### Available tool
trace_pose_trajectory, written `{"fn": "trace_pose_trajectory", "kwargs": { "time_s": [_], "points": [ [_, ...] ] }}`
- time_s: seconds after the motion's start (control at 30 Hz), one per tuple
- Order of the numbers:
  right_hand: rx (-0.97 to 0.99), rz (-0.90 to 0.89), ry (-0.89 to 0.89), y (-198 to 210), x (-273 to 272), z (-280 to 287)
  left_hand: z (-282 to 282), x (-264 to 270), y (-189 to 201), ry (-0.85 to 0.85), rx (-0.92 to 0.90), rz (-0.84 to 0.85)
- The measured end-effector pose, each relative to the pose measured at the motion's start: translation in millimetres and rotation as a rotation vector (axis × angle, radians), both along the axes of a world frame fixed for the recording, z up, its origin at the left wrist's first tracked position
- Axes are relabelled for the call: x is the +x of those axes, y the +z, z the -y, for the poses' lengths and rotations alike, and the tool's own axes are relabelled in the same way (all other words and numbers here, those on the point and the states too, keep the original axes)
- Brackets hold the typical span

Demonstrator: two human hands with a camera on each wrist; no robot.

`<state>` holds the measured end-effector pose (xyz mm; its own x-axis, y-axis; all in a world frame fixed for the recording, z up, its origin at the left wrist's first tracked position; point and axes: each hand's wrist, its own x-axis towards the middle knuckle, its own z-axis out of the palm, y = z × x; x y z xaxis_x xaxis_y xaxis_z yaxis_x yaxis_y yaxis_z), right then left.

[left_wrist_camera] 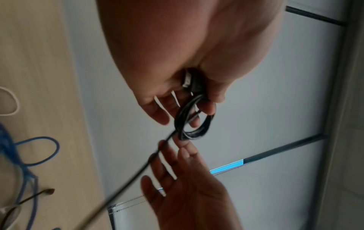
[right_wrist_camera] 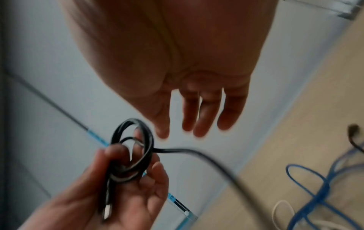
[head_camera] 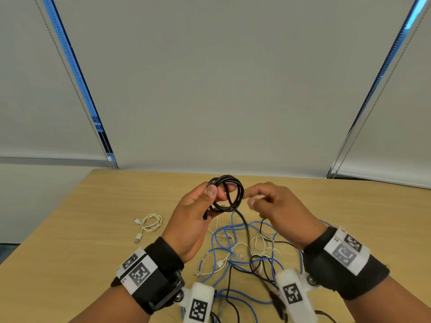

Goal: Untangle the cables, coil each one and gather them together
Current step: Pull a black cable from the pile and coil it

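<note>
The left hand (head_camera: 190,220) is holding a small coil of black cable (head_camera: 227,193) above the table (head_camera: 81,229), its thumb pressing the loops down against the curled fingers behind them. In the right wrist view the cable's plug (right_wrist_camera: 107,210) is lying along the left palm below the thumb, partly tucked under the loops. The loose tail of the black cable is dropping from the coil, just below the fingertips, and running down into the tangle; its lower stretch is blurring out, so where it ends is hard to follow.

The right hand (head_camera: 277,208) is hovering just beside the coil, its fingers (right_wrist_camera: 204,118) loosely spread and gripping nothing. In the left wrist view its fingertips are sitting right at the coil's near edge, possibly brushing the tail, though the blur is hiding any real contact.

Below both wrists a blue cable (head_camera: 224,248) is lying looped with thin white and black wires in a tangle on the table, partly covered by the wrist cameras and cut off at the bottom edge. Out beyond the left thumb, a white cable (head_camera: 149,223) is lying coiled, well apart from the tangle.
</note>
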<state>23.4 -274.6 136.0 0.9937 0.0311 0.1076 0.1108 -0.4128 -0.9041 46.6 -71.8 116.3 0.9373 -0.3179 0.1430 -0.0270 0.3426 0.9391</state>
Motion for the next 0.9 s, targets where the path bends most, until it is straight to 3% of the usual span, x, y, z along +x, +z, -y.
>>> {"fn": "trace_pose_trajectory", "kwargs": {
  "time_s": [0.07,0.1,0.2,0.3,0.37,0.47,0.7,0.9],
  "points": [
    [-0.069,0.211,-0.134,7.1,-5.2,-6.1,2.5,0.3,-0.1,0.091,0.077,0.045],
    [-0.104,0.255,-0.116,10.8,-7.8,-10.0,4.4,0.1,-0.5,0.129,0.085,0.054],
    [-0.316,0.183,0.036,9.0,-12.6,-27.0,10.4,-3.8,-2.4,0.159,0.044,0.088],
    [-0.379,0.172,0.027,0.9,-13.4,-32.3,12.6,-5.3,-6.1,0.111,0.001,0.095],
    [-0.158,0.04,0.061,-0.5,-12.2,-30.2,8.4,-3.8,-10.8,0.098,0.074,0.132],
    [0.244,-0.165,0.094,-1.9,-9.4,-22.4,0.3,1.4,-21.4,0.176,0.366,0.26],
    [0.34,-0.277,0.088,-23.2,-5.7,-21.2,-8.3,21.2,-39.9,0.241,0.761,0.482],
    [0.647,-0.37,0.229,-32.3,-6.1,-17.0,-4.8,25.2,-45.3,0.295,0.745,0.398]
  ]
}}
